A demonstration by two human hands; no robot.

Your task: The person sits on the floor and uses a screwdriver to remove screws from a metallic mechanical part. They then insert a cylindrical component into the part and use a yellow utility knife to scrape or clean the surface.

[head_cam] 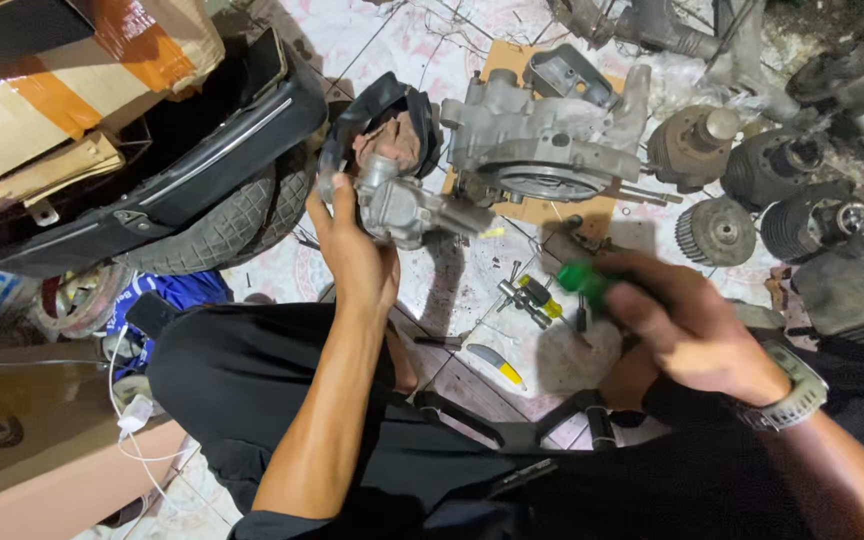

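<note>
1. Black-trousered knees [282, 400] fill the bottom of the view, so everything is being done crouched over the tiled floor [452, 290], with a white charger cable [137, 420] trailing by the left knee
2. Held up in the left hand [357, 255] is a small grey carburetor [402, 205]; the fingers are wrapped shut around its body, and it is kept off the floor, just in front of a black rubber intake boot [382, 110]
3. Closed in the right hand [692, 330] is a green-handled tool [582, 280], probably a screwdriver; the hand is blurred, so the tip can't be made out. A grey wristwatch [797, 390] is worn on that wrist
4. Step in hand, as a judgement: the carb looks to be getting stripped or adjusted, with the tool apart from it and not yet applied
5. What seems called for next: the tip has to be lined up square on a screw head while the carb is kept steady, since small brass screws chew up easily if the bit slips
6. Lying between the hands on the floor: a yellow-handled screwdriver [537, 295], a yellow-handled knife [497, 362] and some loose small metal parts [512, 295]
7. Further back an engine crankcase [542, 140] is set on cardboard [512, 60], finned cylinders [712, 230] sit to the right, and a tyre [232, 225] with a black scooter seat [152, 190] on it is off to the left
</note>
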